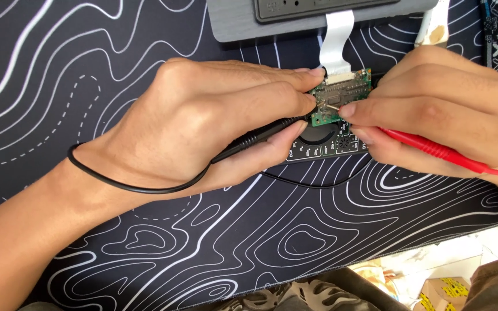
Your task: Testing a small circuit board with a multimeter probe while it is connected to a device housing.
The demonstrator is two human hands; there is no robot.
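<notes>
No box, tray or other container shows on the tabletop (145,259), which is covered by a black mat with white contour lines; the things lie straight on that mat. A small green circuit board (341,92) sits between the two hands, just above the black multimeter (324,144) whose dial is partly hidden under the fingers. The board is crowded with tiny parts and has a white flat ribbon cable (336,40) running from its top edge up to a grey device (272,23) at the far edge. The left hand (203,126) has its grip pressed together around a black test probe (255,138), the probe's thin black lead (122,183) looping back around the wrist. The right hand (433,109) pinches a red test probe (433,148) between thumb and fingers. Both metal tips meet at the board's lower middle — they seem to touch it, though the contact points are too small to tell surely.
</notes>
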